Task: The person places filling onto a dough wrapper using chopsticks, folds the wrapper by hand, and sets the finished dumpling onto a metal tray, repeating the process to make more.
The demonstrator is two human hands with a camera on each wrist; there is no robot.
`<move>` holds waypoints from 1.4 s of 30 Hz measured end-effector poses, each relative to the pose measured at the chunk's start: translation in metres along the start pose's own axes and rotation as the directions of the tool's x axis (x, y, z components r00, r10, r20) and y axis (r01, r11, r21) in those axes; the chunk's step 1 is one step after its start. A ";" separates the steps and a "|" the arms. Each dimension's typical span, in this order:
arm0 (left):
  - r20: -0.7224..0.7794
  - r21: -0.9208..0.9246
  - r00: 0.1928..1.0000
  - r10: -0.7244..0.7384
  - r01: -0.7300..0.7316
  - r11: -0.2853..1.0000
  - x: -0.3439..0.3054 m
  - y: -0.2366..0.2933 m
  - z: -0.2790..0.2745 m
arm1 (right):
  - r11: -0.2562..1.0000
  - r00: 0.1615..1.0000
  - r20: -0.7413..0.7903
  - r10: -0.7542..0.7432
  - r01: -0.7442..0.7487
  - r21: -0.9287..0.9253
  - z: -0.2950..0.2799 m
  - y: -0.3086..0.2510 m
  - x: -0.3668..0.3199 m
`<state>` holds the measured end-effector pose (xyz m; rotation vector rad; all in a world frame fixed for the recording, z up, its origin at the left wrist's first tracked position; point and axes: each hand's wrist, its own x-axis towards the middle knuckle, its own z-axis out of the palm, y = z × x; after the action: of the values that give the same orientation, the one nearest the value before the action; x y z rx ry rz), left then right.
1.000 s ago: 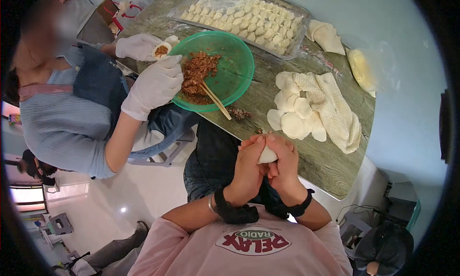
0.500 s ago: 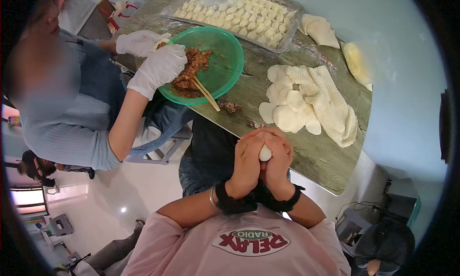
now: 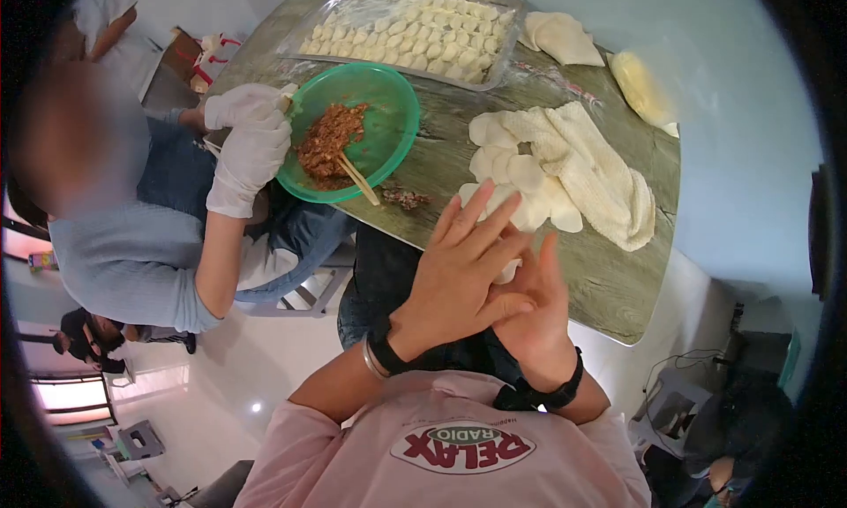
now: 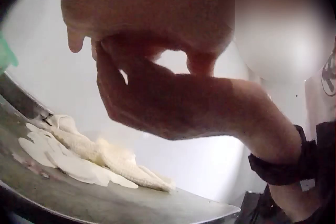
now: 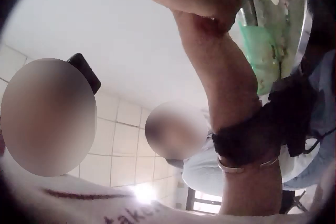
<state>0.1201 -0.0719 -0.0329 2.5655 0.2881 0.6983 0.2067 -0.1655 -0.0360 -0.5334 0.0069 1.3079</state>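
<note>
Pressing step, I'd judge | head: your left hand [image 3: 466, 259] flat, fingers spread, over your flat right hand [image 3: 538, 318]; dumpling [image 3: 509, 272] sandwiched between palms, white edge showing, at table [image 3: 607, 285] edge | left wrist: dumpling hidden | right wrist: hand states unreadable | next: part palms gently, reach far tray [image 3: 520, 14].

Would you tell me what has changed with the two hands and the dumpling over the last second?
Both hands opened. The left hand and right hand, earlier curled round the dumpling and pinching it, now have straight fingers. The left lies across the right palm, with a bit of dumpling showing between. The green bowl, tray, wrappers and cloth stayed put.
</note>
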 end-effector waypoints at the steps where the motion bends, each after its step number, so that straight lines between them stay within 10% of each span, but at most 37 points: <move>1: -0.017 -0.022 0.999 -0.036 0.036 0.999 0.003 0.004 0.001 | 1.000 1.000 -0.001 -0.009 0.009 0.011 -0.003 -0.001 -0.001; 9: -0.281 -0.228 0.944 -0.174 0.110 0.967 -0.001 0.022 0.012 | 0.954 0.988 0.064 -0.140 0.117 0.277 -0.024 -0.014 -0.009; 22: -0.315 -0.264 0.918 -0.240 0.158 0.951 0.001 0.048 0.035 | 0.949 0.961 0.085 -0.262 0.240 0.205 -0.031 -0.023 -0.036; 42: -0.040 -0.615 0.891 -0.451 0.334 0.715 -0.014 -0.052 0.017 | 0.861 0.986 -0.107 -0.126 0.055 -0.506 0.010 -0.077 0.026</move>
<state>0.1125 -0.0372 -0.0773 1.7556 0.5638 0.7227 0.2812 -0.1497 -0.0067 -1.0586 -0.2508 1.1744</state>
